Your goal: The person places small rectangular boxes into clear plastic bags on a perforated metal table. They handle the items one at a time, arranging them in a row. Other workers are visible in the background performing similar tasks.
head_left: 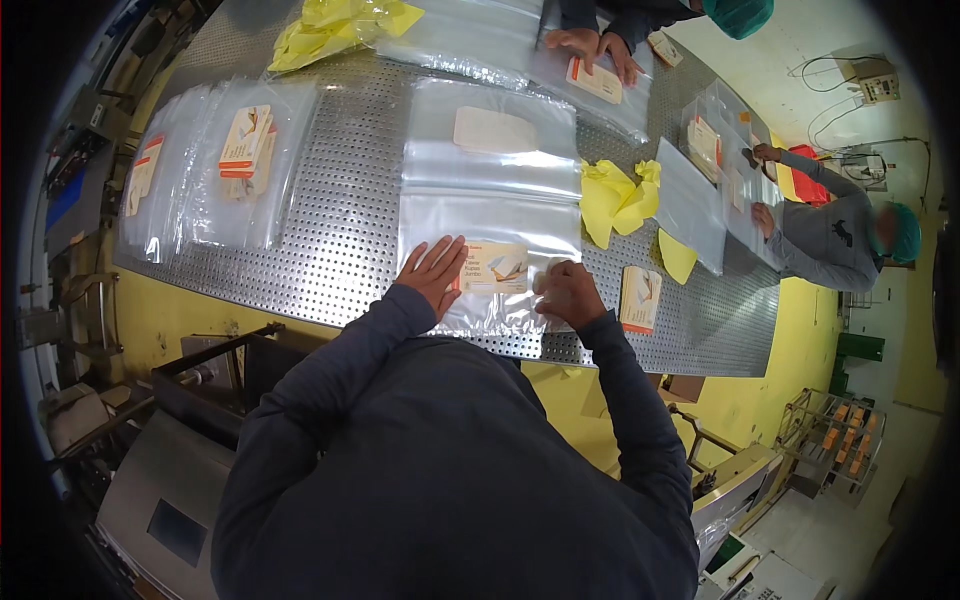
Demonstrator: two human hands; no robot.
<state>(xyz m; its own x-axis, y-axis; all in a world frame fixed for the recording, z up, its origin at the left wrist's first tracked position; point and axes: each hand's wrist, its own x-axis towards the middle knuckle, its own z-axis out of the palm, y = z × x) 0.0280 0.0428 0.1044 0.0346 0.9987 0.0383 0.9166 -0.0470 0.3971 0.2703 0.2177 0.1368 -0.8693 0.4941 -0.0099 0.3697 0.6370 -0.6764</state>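
A clear plastic bag lies flat on the perforated metal table in front of me. Near its closer end is a printed label, cream and orange with a picture of bread. My left hand rests flat, fingers stretched, over the label's left edge and the bag. At the label's right end, my right hand is curled, thumb and fingers drawn together; what they hold, if anything, is hidden. A pale blank label shows through the plastic farther up. To the right of my right hand sits a stack of labels.
Crumpled yellow paper lies to the right, more yellow paper far left. Labelled bags are piled on the left. Across the table, a co-worker's hands touch labels; another person works at the right end beside a clear box.
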